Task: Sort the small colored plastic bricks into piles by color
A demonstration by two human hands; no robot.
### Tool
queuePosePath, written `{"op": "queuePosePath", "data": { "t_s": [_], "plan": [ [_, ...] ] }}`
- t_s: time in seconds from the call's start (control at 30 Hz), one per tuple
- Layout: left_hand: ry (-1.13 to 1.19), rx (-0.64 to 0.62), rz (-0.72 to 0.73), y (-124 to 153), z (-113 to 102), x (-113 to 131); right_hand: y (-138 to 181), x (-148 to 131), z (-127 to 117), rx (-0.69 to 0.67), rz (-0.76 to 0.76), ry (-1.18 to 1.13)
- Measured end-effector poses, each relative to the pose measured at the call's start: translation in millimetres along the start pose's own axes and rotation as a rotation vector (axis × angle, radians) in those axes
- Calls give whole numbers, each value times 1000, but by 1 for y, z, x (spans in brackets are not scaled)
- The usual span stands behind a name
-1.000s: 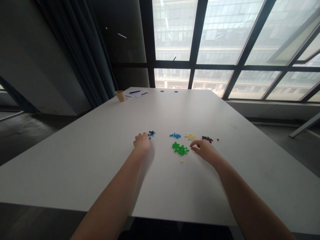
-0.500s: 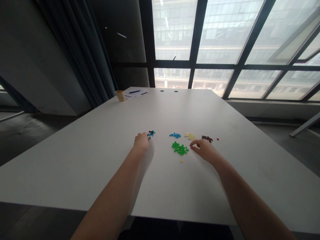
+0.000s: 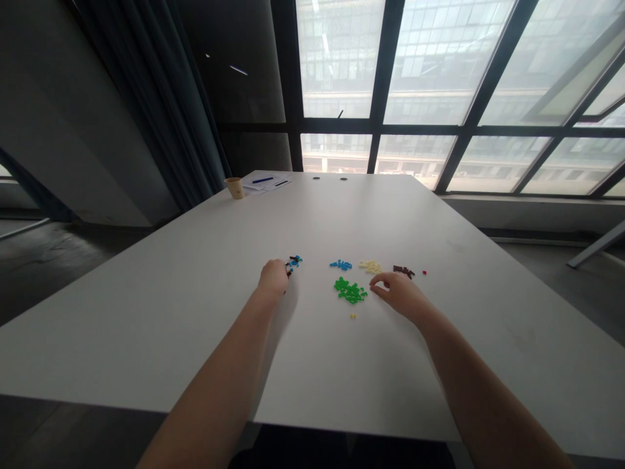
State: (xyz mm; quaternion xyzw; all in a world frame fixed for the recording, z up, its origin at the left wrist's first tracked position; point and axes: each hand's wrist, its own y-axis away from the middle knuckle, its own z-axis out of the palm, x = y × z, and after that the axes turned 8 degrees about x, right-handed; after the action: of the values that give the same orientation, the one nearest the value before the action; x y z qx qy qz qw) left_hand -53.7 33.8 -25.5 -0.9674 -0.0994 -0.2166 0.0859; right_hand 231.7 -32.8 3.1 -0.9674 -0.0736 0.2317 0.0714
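My left hand (image 3: 273, 277) is curled at the near left side of a small mixed cluster of blue and dark building bricks (image 3: 295, 261). Dark bits show at its fingertips, but the fingers mostly hide what they hold. To the right, my right hand (image 3: 396, 290) hovers or rests beside the pile of green bricks (image 3: 350, 291), thumb and forefinger curved with a small gap and nothing visible between them. Just beyond it lie dark brown bricks (image 3: 403, 270), partly covered by the hand, and pale yellow bricks (image 3: 371, 267). Blue bricks (image 3: 340, 265) sit behind the green pile.
Two tiny yellow pieces (image 3: 353, 316) lie in front of the green pile, and a red piece (image 3: 424, 273) at the far right. On the white table (image 3: 356, 218), a paper cup (image 3: 235, 188) and papers with pens (image 3: 266, 182) stand at the back left.
My left hand has shifted slightly left and turned, showing more dark pieces beside its fingers. My right hand stays nearly in place.
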Motion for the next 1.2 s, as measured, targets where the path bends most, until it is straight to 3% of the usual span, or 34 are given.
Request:
{"op": "queuePosePath", "data": {
  "t_s": [0.2,0.3,0.37,0.43,0.5,0.63,0.77,1.03,1.13,1.2],
  "plan": [
    [-46,45,39,1,-4,-1,1,-3,-2,3,10,-2],
    [151,130,68,3,-8,7,1,-2,-1,4,15,-10],
    [413,103,45,10,-10,18,1,-1,0,16,12,-23],
    [730,-53,-45,20,-12,32,0,-1,2,49,0,-49],
    [1037,-325,-191,32,-13,46,-1,-2,5,101,-21,-97],
    [1308,-646,-343,51,-14,61,0,-8,9,202,-131,-263],
    [1348,-769,-365,57,-13,65,4,-20,9,268,-232,-354],
    [1311,-845,-319,63,-2,70,10,-35,16,305,-332,-382],
    [1205,-790,-224,64,2,72,9,-34,21,299,-304,-356],
    [1041,-607,-93,61,1,71,8,-32,24,301,-248,-316]
  ]
}}
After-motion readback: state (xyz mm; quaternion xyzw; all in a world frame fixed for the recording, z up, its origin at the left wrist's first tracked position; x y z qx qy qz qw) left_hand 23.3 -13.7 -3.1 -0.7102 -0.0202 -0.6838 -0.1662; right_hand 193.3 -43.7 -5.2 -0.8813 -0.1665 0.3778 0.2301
